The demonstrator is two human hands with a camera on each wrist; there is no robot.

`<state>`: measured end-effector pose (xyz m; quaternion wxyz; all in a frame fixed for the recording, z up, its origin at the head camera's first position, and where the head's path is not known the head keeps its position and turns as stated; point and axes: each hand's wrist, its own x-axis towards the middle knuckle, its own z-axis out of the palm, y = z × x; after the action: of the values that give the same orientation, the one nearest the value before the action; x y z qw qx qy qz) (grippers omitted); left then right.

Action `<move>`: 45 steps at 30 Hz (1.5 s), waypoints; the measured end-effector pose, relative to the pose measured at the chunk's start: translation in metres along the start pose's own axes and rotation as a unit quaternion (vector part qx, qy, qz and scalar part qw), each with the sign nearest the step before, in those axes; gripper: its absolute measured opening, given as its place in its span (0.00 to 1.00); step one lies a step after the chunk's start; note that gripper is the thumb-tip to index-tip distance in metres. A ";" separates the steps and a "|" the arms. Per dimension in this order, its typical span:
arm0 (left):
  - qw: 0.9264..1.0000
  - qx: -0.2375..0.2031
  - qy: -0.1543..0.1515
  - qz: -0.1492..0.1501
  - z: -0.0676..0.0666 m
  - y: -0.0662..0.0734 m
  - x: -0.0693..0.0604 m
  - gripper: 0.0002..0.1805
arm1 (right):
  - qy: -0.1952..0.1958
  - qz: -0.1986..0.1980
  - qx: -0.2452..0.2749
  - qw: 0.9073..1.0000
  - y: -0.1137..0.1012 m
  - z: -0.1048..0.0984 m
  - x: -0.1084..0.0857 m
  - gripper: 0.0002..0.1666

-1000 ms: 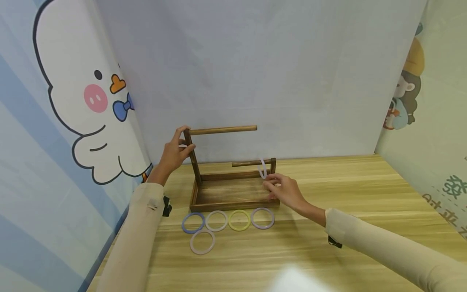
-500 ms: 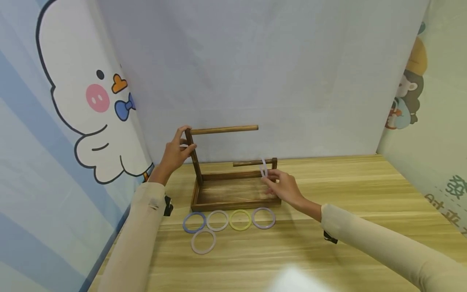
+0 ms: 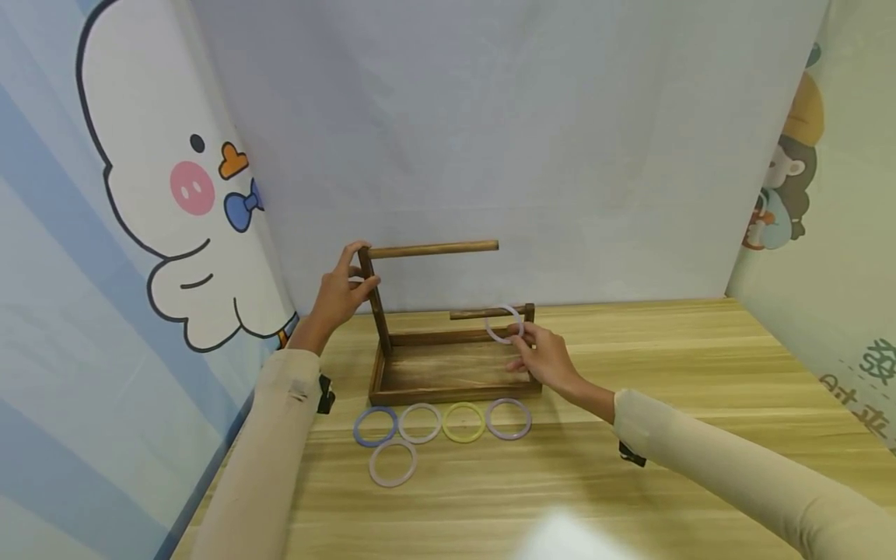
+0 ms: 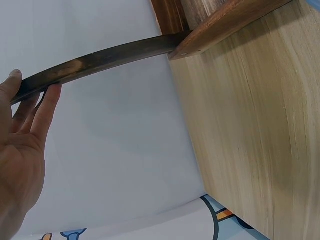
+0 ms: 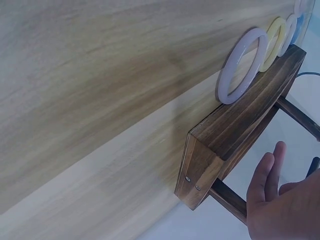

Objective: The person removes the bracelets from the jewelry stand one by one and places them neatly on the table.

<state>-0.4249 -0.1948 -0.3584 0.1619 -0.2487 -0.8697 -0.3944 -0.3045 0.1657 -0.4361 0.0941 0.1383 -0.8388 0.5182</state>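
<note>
A dark wooden rack [image 3: 455,396] with a tray base carries a tall post with a long bar on the left, and a short post with a lower bar [image 3: 476,314] on the right. My left hand [image 3: 339,294] grips the top of the tall post [image 3: 379,315], fingers and thumb on opposite sides, also visible in the left wrist view. At the short post, my right hand [image 3: 549,359] pinches a pale lilac bangle [image 3: 498,339] that hangs around the lower bar. The right wrist view shows only part of that hand [image 5: 282,205]; its bangle is hidden there.
In front of the rack lie a blue bangle [image 3: 357,435], a whitish one, a yellow bangle [image 3: 463,441] and a lilac bangle [image 3: 509,438]. A pale pink bangle [image 3: 393,485] lies nearer. A grey cloth wall [image 3: 595,194] stands behind the wooden table [image 3: 665,365].
The bangle in my right hand has turned from nearly edge-on to showing its round opening, still around the lower bar. My left hand keeps its grip on the post.
</note>
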 end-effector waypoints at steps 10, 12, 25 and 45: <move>1.000 0.001 -0.001 -0.003 0.001 0.000 0.001 0.34 | -0.008 0.018 0.016 1.000 0.002 0.001 0.001 0.21; 1.000 0.002 -0.001 -0.004 0.001 0.000 0.001 0.34 | -0.008 0.019 0.018 1.000 0.002 0.001 0.002 0.21; 1.000 -0.001 -0.002 0.003 0.001 -0.002 0.000 0.34 | -0.033 0.031 0.033 0.998 -0.002 0.009 0.003 0.21; 1.000 -0.005 -0.005 -0.007 0.000 -0.002 0.000 0.34 | -0.037 0.039 0.048 0.997 -0.020 0.031 0.011 0.21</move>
<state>-0.4260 -0.1961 -0.3593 0.1536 -0.2453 -0.8702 -0.3988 -0.3088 0.1280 -0.4297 0.0359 0.1293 -0.8206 0.5555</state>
